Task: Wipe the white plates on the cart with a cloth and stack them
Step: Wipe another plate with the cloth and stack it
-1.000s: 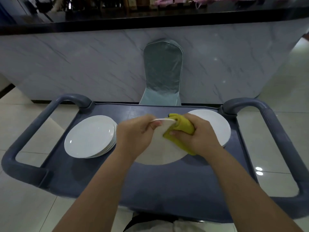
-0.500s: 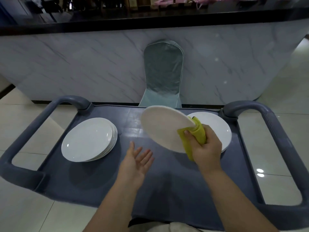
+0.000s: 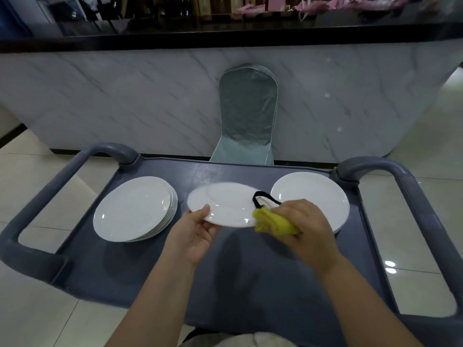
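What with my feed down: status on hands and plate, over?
Left hand pinches plate rim; right hand grips yellow cloth at its right edge. Plate held above cart, between left stack and right plates. Nothing blocking.

The near half of the cart (image 3: 250, 284) is bare, so a hand can pass there from the front edge. The far half is crowded: the left stack (image 3: 135, 209) of plates fills the far-left part, the right plates (image 3: 310, 194) fill the far-right part, and the held plate (image 3: 225, 206) hangs over the gap between them, gripped by the left hand (image 3: 195, 236), with the right hand (image 3: 308, 229) and the yellow cloth (image 3: 273, 224) at its right rim. A thick handle (image 3: 50, 195) closes the left side and another handle (image 3: 428, 221) the right. A chair (image 3: 248, 116) stands just behind the far edge.
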### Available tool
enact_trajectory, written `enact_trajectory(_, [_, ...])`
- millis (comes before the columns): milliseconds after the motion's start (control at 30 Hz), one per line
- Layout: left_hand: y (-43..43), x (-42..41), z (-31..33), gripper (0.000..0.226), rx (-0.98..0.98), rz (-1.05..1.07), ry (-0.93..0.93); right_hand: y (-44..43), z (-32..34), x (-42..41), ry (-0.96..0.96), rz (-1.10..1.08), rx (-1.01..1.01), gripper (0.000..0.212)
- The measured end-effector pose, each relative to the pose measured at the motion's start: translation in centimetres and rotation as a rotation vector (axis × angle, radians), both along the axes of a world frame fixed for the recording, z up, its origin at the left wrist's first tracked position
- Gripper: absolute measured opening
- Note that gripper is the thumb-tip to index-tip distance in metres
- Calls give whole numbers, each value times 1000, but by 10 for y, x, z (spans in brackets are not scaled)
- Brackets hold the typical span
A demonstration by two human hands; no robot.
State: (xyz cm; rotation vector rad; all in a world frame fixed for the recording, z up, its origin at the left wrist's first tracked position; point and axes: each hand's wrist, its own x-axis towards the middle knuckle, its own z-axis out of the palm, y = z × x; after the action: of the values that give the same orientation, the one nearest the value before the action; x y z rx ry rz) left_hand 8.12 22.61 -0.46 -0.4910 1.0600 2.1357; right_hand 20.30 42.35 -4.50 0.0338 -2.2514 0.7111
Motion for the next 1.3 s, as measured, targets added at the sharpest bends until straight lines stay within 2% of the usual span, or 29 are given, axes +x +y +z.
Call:
enact_trajectory(67, [-7, -1, -8, 40, 28, 3, 111, -2, 22, 1, -48, -183, -496, 17])
enact_trajectory(100, [-11, -1, -9, 44, 29, -2, 171, -2, 31, -5, -46, -286, -677, 18])
enact_trajectory(167, [-15, -2, -11, 44, 29, -16, 256, -1, 46, -24, -105, -336, -755, 26])
enact_trajectory(233, [-15, 0, -9, 39, 69, -41, 275, -12, 62, -43, -293, -187, -675, 42])
enact_trajectory(333, [-12, 8, -5, 36, 111, -88, 282, -37, 57, -52, -488, -48, -243, 69])
enact_trajectory(367, [-11, 9, -4, 36, 102, -101, 297, -42, 50, -50, -458, -50, -97, 71])
enact_trajectory(433, [-12, 12, -5, 37, 100, -121, 323, -44, 36, -41, -339, -74, 10, 63])
enact_trajectory(533, [-12, 18, -5, 36, 125, -157, 330, -37, 13, -25, -205, 0, -12, 55])
enact_trajectory(600, [-12, 22, -8, 41, 122, -194, 354, -24, 1, -14, -139, 26, -108, 52])
enact_trajectory(700, [-12, 26, -8, 39, 78, -271, 448, -5, 7, -17, -106, -165, -370, 51])
enact_trajectory(733, [-12, 27, -8, 39, 64, -288, 478, -7, 14, -25, -96, -212, -397, 49])
enact_trajectory(800, [-9, 27, -4, 40, 66, -275, 515, -27, 30, -40, -97, -182, -340, 46])
enact_trajectory(867, [-8, 23, 0, 41, 101, -217, 500, -52, 36, -40, -107, -50, -220, 40])
enact_trajectory(967, [-12, 18, 6, 40, 103, -162, 472, -54, 12, -17, -92, 8, -99, 37])
enact_trajectory(1133, [-6, 28, 9, 34, 32, -268, 550, -7, 21, -31, -138, -301, -351, 40])
enact_trajectory(1233, [-2, 30, 15, 34, 73, -216, 542, -41, 42, -38, -102, -137, -229, 36])
enact_trajectory(1300, [-5, 27, 19, 40, 97, -163, 526, -56, 33, -22, -88, -23, -124, 34])
